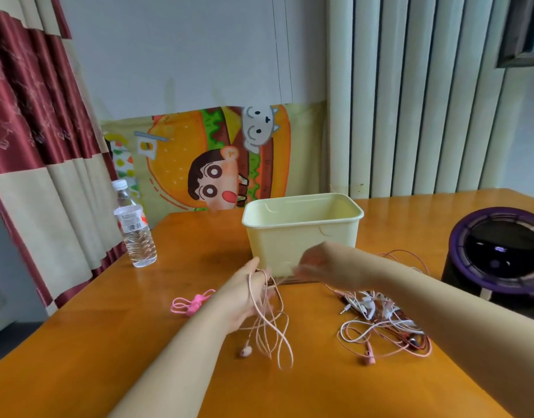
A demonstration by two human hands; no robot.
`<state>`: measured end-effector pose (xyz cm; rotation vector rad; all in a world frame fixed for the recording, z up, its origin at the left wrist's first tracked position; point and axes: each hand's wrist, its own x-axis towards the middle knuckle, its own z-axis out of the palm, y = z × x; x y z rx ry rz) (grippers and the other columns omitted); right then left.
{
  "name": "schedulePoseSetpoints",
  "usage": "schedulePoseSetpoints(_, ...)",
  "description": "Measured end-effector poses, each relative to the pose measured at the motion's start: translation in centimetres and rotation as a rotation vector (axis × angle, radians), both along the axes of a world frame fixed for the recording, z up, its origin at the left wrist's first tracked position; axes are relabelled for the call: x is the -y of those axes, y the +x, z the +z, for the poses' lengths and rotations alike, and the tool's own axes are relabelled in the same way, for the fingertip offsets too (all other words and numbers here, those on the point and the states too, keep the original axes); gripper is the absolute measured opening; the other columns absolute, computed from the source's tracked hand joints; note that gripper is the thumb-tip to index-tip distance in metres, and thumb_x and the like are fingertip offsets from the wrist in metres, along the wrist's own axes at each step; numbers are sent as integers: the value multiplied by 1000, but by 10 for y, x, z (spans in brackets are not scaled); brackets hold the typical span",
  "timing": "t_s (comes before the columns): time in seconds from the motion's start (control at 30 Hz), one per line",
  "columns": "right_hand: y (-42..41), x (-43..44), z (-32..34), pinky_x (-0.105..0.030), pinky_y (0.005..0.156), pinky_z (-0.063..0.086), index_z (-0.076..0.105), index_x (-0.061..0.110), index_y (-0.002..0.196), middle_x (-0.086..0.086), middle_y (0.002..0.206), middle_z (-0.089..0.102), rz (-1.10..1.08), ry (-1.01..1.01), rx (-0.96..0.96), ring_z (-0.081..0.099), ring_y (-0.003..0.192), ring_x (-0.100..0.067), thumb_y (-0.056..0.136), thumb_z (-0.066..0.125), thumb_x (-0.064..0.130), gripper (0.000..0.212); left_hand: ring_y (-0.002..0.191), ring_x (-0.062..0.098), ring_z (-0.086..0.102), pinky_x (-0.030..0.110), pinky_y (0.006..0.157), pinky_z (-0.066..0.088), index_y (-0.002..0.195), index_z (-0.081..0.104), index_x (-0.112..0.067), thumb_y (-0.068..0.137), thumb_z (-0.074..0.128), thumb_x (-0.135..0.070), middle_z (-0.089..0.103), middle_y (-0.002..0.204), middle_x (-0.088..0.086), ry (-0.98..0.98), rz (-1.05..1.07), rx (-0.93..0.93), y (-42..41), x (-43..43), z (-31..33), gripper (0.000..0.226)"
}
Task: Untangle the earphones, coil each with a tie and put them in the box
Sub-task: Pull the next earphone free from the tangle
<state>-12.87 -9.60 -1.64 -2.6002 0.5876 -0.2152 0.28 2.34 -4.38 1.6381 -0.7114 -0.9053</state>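
Note:
My left hand [247, 292] is raised over the wooden table with a pale pink earphone [270, 330] looped around its fingers; long loops and one earbud hang down to the tabletop. My right hand [315, 262] is blurred, just right of the left hand and in front of the pale yellow box [301, 229]; whether it pinches the pink cable cannot be told. A tangle of white, pink and red earphones [383, 324] lies on the table under my right forearm. Bright pink ties [190, 303] lie left of my left hand.
A clear water bottle [134, 230] stands near the table's left edge. A black and purple round device [500, 251] sits at the right. A cartoon cloth and curtains hang behind the table [199, 245].

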Motion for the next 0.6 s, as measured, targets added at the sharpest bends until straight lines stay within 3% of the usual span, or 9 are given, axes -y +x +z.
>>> schedulePoseSetpoints(0.07, 8, -23, 11, -33, 90, 52, 70, 8, 101, -4, 101, 72, 87, 344, 20, 67, 93, -16, 94, 39, 54, 55, 126, 32, 47, 44, 96, 48, 152, 7, -23, 102, 37, -14, 30, 153, 10, -25, -54, 47, 2, 0, 11, 59)
schedulePoseSetpoints(0.13, 12, -41, 14, -35, 94, 52, 68, 8, 101, -7, 103, 72, 182, 525, -37, 67, 97, -17, 90, 39, 61, 61, 135, 32, 36, 41, 101, 41, 152, 9, -24, 101, 35, -9, 22, 156, 9, -46, -97, 137, 5, 0, 22, 60)
schedulePoseSetpoints(0.23, 15, -56, 13, -36, 96, 51, 66, 10, 96, -6, 96, 72, 297, 588, 0, 68, 93, -17, 92, 54, 40, 33, 134, 23, 36, 32, 98, 38, 149, 22, -27, 96, 34, -5, 24, 155, 5, -49, -96, 357, 9, -1, 32, 59)
schedulePoseSetpoints(0.3, 16, -57, 14, -34, 90, 53, 65, 11, 90, -2, 81, 71, 321, 690, 72, 67, 81, -15, 96, 52, 24, 19, 128, 20, 42, 30, 95, 40, 146, 30, -26, 97, 34, -6, 35, 149, 5, -65, -113, 424, 12, -3, 36, 52)
schedulePoseSetpoints(0.37, 14, -55, 20, -23, 67, 54, 65, 11, 86, 3, 62, 63, 303, 767, 178, 60, 60, -12, 98, 47, 20, 24, 119, 22, 50, 36, 98, 42, 139, 39, -23, 99, 37, -5, 51, 133, 4, -102, -151, 363, 15, -7, 40, 44)
schedulePoseSetpoints(0.43, 11, -48, 29, -17, 52, 43, 65, 9, 86, 5, 49, 45, 229, 796, 325, 41, 46, -8, 99, 43, 22, 29, 106, 20, 58, 39, 93, 46, 125, 50, -25, 100, 39, -8, 61, 114, -2, -114, -167, 329, 19, -12, 44, 33)
schedulePoseSetpoints(0.6, -1, -22, 47, -21, 50, 31, 60, 8, 83, 0, 54, 20, 5, 866, 670, 19, 47, -12, 102, 36, 25, 36, 95, 4, 65, 28, 90, 50, 102, 64, -26, 101, 42, -20, 68, 104, -9, -85, -126, 458, 32, -24, 45, 23)
